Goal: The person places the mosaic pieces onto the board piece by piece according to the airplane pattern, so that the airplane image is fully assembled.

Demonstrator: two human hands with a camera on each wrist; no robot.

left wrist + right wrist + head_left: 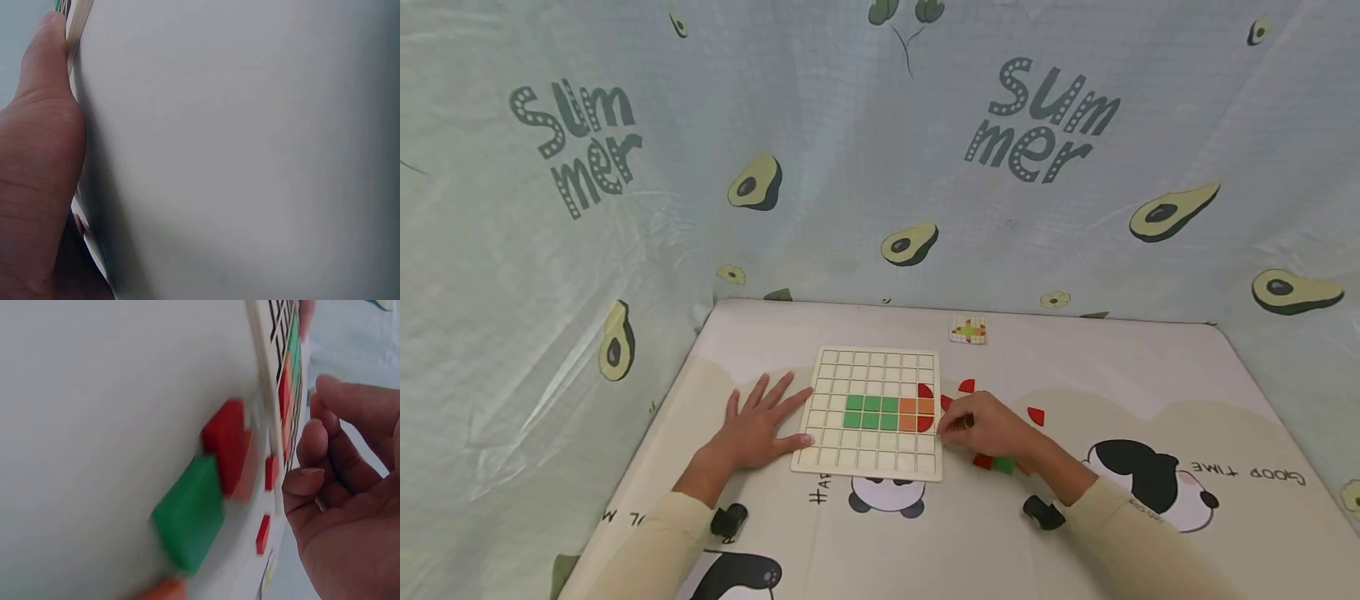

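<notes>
A pale square grid board [850, 371] lies on the table, bearing a block of green tiles [871, 412] with orange tiles [908, 406] to their right. Red quarter-round tiles [925, 424] flank the orange ones. My left hand [756, 429] rests with fingers spread, its thumb and a fingertip at the board's left edge. Beside the right edge is my right hand [985, 425], its fingers loosely bent. In the right wrist view nothing shows between the thumb [350, 397] and fingers. Near that hand lie a loose green tile [190, 512] and a red tile [228, 444].
A small picture card [968, 329] lies behind the board toward the right. More red tiles, one [967, 386] near the board and another [1036, 415] farther right, lie around the right hand. Dark objects [728, 522] show beside both wrists. A printed curtain [835, 167] hangs behind the table.
</notes>
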